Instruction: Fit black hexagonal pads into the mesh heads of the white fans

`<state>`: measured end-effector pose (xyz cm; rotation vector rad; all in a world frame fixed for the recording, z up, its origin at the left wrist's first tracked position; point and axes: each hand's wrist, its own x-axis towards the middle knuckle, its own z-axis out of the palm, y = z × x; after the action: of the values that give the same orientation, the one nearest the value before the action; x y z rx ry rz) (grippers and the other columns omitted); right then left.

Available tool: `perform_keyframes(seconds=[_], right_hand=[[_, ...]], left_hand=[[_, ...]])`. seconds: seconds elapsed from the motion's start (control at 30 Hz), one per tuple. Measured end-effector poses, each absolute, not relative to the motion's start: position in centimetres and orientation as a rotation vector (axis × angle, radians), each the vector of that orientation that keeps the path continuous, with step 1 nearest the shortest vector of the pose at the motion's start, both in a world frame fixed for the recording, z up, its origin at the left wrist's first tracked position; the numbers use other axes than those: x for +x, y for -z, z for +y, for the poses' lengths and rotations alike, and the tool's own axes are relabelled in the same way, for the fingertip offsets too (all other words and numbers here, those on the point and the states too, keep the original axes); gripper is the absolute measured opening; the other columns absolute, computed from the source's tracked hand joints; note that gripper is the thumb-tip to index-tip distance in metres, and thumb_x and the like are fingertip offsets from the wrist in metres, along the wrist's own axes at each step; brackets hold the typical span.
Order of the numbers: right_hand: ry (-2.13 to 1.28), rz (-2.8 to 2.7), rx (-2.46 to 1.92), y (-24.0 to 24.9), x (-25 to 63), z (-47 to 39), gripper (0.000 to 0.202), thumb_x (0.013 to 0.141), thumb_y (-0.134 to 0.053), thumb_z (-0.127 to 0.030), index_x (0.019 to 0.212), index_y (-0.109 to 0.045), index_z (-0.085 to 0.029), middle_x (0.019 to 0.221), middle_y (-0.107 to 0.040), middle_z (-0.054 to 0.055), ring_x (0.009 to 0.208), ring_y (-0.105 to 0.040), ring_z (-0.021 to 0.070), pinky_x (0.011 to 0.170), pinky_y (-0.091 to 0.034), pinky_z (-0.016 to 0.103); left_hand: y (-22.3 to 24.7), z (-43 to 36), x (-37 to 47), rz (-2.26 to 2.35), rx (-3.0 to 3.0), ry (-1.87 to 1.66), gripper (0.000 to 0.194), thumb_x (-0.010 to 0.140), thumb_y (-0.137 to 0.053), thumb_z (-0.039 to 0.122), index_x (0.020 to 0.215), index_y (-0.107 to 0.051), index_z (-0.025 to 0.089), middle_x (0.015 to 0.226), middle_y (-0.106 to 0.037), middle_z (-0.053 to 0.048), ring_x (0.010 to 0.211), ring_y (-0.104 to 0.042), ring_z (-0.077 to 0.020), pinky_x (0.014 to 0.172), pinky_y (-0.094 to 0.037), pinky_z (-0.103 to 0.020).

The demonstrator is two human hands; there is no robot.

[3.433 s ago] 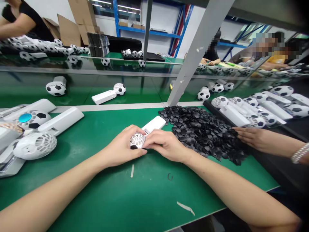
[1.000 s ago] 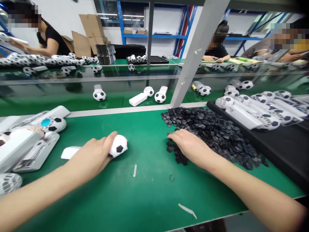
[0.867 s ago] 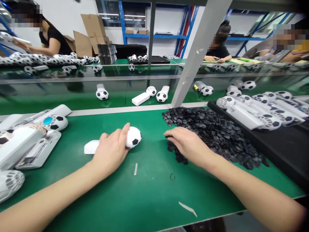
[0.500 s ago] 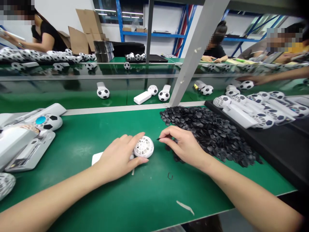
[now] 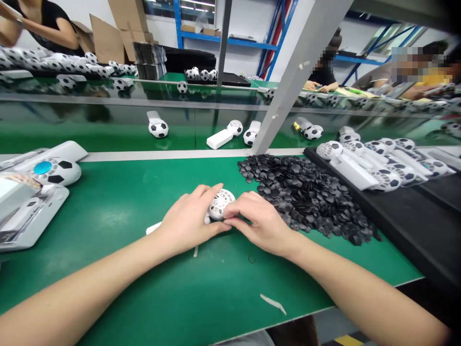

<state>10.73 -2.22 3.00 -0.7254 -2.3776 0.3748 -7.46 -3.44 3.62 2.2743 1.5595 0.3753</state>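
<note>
On the green bench lies a white handheld fan (image 5: 220,201) with a round, football-patterned, openwork head. My left hand (image 5: 190,214) is wrapped around that head from the left, and its thumb rests along the near edge. The fan's white handle (image 5: 153,228) shows only in part behind the wrist. My right hand (image 5: 261,221) pinches at the right edge of the head, with its fingertips touching the shell. The small black piece in that pinch is mostly hidden by the fingers. Beside my right hand spreads a pile of thin black pieces (image 5: 313,197).
White fans (image 5: 54,170) are heaped at the left. A black tray (image 5: 403,221) at the right holds more fans (image 5: 387,175). Beyond the bench, several fans (image 5: 158,128) lie on a green conveyor. A grey post (image 5: 284,81) rises ahead. Co-workers sit across the line.
My right hand has moved left with the small black piece, from the edge of the pile to the fan head. My left hand still holds the fan. The view has shifted slightly.
</note>
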Motion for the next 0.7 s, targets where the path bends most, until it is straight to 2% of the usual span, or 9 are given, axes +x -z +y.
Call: perform_keyframes(seconds=[0.13, 0.27, 0.33, 0.7], right_hand=[[-0.398, -2.29, -0.806, -3.0, 10.4, -2.2, 0.006, 0.08, -0.058, -0.017, 0.083, -0.053, -0.018, 0.078, -0.058, 0.003, 0.076, -0.052, 0.0163, 0.07, -0.042, 0.031], [-0.565, -2.217, -0.927, -2.6, 10.7, -2.0, 0.037, 0.076, -0.062, -0.024, 0.109, -0.046, -0.02, 0.112, -0.052, 0.01, 0.105, -0.047, 0.0228, 0.082, -0.046, 0.038], [-0.66, -2.261, -0.932, -2.3, 10.8, -1.8, 0.047, 0.078, -0.059, -0.024, 0.121, -0.039, -0.021, 0.123, -0.047, 0.01, 0.111, -0.046, 0.0231, 0.086, -0.045, 0.04], [-0.637, -2.236, -0.986, -1.6, 10.4, -2.2, 0.043, 0.082, -0.055, -0.023, 0.122, -0.039, -0.015, 0.121, -0.05, 0.011, 0.109, -0.048, 0.0202, 0.09, -0.044, 0.036]], left_hand=[[-3.9, -3.2, -7.4, 1.542, 2.244, -0.419, 0.062, 0.072, -0.057, 0.049, 0.126, -0.038, 0.023, 0.118, -0.05, -0.007, 0.105, -0.051, -0.0266, 0.084, -0.044, -0.041], [-4.1, -2.8, -7.4, 1.508, 2.169, -0.461, 0.054, 0.067, -0.06, 0.051, 0.113, -0.045, 0.027, 0.107, -0.052, -0.003, 0.09, -0.055, -0.023, 0.074, -0.046, -0.037], [-4.1, -2.7, -7.3, 1.504, 2.155, -0.473, 0.052, 0.066, -0.061, 0.051, 0.109, -0.046, 0.027, 0.103, -0.052, -0.002, 0.086, -0.056, -0.0215, 0.071, -0.046, -0.035], [-4.2, -3.2, -6.9, 1.535, 2.261, -0.447, 0.045, 0.075, -0.054, 0.049, 0.112, -0.044, 0.024, 0.103, -0.05, -0.004, 0.088, -0.055, -0.023, 0.072, -0.046, -0.035]])
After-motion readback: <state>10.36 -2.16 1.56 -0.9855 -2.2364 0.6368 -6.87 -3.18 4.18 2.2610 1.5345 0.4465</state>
